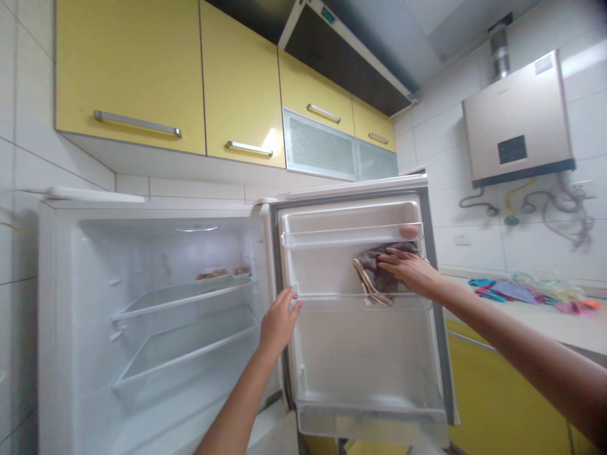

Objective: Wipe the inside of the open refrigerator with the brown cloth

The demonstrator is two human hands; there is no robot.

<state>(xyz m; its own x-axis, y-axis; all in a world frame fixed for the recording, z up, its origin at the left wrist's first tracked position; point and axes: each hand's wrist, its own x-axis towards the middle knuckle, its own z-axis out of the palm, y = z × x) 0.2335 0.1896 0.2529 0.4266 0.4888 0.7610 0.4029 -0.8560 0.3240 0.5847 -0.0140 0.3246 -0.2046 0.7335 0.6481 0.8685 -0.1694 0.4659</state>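
Right hand (403, 268): held the dark cloth (374, 272), fingers bent over it, against the fridge door (365, 354).
Cloth: hung bunched below the right end of the top door shelf (332, 239), reaching (pale trim foremost) down to the middle door shelf (332, 304).
Left hand (279, 319): was placed at the left end of the middle door shelf, thumb apart from the fingers; impossible to tell whether gripping.
Egg (408, 232): sat near the top door shelf's right end.
Food packs (213, 274): stood toward the right end of the upper fridge shelf (161, 302).
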